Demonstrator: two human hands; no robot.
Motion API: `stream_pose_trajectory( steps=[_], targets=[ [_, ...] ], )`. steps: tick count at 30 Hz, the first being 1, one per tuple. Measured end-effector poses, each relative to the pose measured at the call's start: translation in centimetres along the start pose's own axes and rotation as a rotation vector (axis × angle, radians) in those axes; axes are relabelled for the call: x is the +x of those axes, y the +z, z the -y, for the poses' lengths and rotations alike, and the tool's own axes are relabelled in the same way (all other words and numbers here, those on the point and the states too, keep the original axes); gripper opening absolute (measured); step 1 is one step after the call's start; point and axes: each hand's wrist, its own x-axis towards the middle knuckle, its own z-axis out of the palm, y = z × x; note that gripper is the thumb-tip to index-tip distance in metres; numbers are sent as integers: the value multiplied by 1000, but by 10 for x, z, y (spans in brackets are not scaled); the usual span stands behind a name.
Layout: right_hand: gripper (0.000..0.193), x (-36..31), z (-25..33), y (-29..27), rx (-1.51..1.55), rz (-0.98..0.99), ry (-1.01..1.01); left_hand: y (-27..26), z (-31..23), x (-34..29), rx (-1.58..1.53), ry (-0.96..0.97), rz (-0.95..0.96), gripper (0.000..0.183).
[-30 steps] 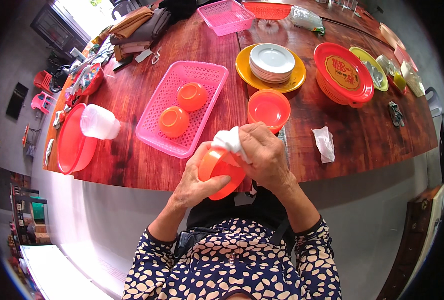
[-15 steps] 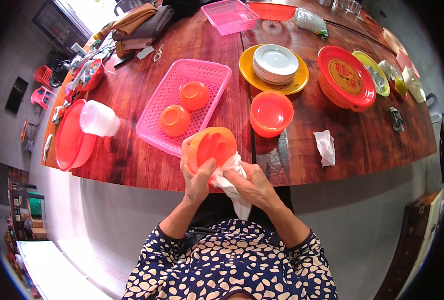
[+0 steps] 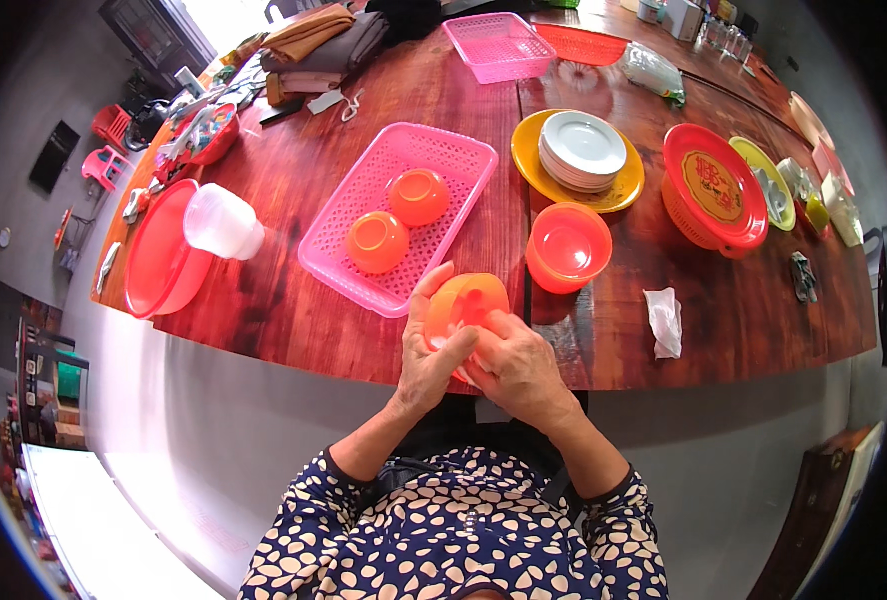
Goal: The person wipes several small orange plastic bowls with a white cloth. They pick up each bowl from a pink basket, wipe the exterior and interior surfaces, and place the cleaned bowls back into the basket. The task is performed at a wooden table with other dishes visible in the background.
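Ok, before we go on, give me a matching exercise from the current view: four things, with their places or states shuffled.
Things:
1. Left hand
2. Stack of white plates
3. Pair of small bowls
4. Loose white tissue

Places or states:
A. On a yellow dish
B. On the bare tabletop, near its front edge
C. Upside down in a pink basket
D. Holding an orange bowl

Pairs: 1-D, 2-A, 3-C, 4-B
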Motion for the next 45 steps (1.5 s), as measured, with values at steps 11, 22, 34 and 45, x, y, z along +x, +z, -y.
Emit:
stream_pose_trajectory(
  steps=[11,22,34,45],
  targets=[
    [19,-15,-16,-28,789,-8,234,-60,-35,41,-121,94,-123,63],
    [23,-35,-29,-8,830,-2,409,-106,-7,93,1536,259,-88,82],
    [23,-40,-32,-3,846,-10,431,-121,13,98,1800,237,146,96],
    [23,-64,-40,-20,924,-142,498,-53,-14,102,1545,578,-29,71]
  ],
)
